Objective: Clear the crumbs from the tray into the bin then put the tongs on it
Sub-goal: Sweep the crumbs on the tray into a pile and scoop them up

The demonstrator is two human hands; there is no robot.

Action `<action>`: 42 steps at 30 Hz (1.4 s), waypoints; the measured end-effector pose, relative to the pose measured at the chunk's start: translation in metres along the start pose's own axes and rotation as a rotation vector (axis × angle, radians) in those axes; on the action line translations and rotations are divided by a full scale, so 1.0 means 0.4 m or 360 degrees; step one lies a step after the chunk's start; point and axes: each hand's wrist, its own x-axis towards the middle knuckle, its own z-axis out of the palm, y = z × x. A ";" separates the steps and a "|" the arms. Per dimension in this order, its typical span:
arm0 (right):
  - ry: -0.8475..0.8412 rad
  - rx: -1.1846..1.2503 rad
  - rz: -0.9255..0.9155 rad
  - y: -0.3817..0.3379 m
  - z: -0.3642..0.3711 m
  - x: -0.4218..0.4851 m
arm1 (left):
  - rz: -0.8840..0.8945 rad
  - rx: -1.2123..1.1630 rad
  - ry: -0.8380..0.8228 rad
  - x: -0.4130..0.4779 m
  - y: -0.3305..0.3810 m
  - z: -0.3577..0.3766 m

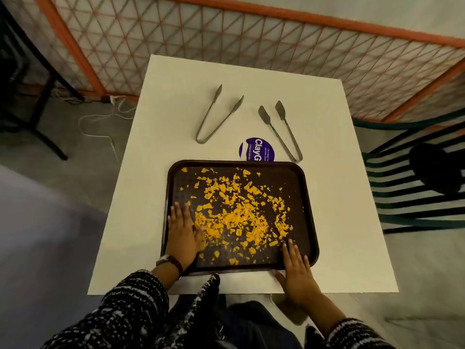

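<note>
A dark brown tray (305,197) lies on the white table (339,172), strewn with several yellow crumbs (241,215). My left hand (182,229) rests flat inside the tray's left side, fingers spread, touching the crumbs' edge. My right hand (297,269) lies flat over the tray's near right corner, thumb on the table. Neither hand holds anything. Two metal tongs sit beyond the tray: one pair (217,115) at the left, the other (283,131) at the right. No bin is in view.
A round purple sticker (256,148) peeks out from behind the tray's far edge. An orange-framed mesh fence (226,34) runs behind the table. A green slatted chair (415,187) stands to the right. Cables (100,122) lie on the floor at the left.
</note>
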 end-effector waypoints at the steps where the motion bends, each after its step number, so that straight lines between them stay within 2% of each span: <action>1: 0.0023 0.0019 0.0030 0.006 0.009 0.005 | -0.0010 0.0017 0.0004 -0.001 -0.003 0.006; 6: 0.0052 0.0013 0.0050 0.000 0.009 0.008 | -0.0024 -0.0038 -0.0099 -0.034 0.022 0.027; 13: 0.0013 0.0040 0.0031 0.001 0.016 0.007 | 0.0298 -0.0249 -0.0383 -0.078 0.067 0.061; 16: 0.0025 0.0045 0.0003 0.000 0.011 0.005 | 0.0347 -0.0315 -0.0472 -0.083 0.075 0.055; 19: -0.0008 -0.0026 -0.0063 0.009 0.001 0.008 | 0.0264 -0.0357 -0.0378 -0.085 0.053 0.033; 22: -0.0047 -0.0221 -0.0129 0.022 -0.007 0.007 | 0.0052 -0.0327 -0.0141 -0.094 0.009 0.005; 24: -0.0116 -0.0195 -0.0039 0.024 -0.017 0.007 | -0.0067 -0.0250 -0.0048 -0.109 -0.012 -0.008; 27: -0.0079 -0.0189 -0.0051 0.012 -0.025 0.005 | -0.0080 -0.0134 -0.0140 -0.132 -0.027 0.007; 29: -0.0035 -0.0239 -0.0126 0.008 -0.020 0.010 | -0.0197 -0.0063 -0.0267 -0.134 -0.017 0.025; 31: -0.0052 -0.0218 -0.0080 0.008 -0.011 0.012 | -0.0345 -0.0006 -0.0355 -0.130 0.007 0.052; 34: -0.0055 -0.0167 -0.0110 0.003 -0.010 0.009 | -0.0476 -0.0022 -0.0306 -0.127 0.060 0.076; 38: 0.0032 -0.0101 -0.0178 0.006 -0.017 0.006 | -0.0383 -0.0043 -0.0223 -0.126 0.121 0.097; 42: -0.0008 0.0088 -0.0147 0.019 -0.027 0.006 | -0.0146 -0.0167 -0.0312 -0.120 0.169 0.105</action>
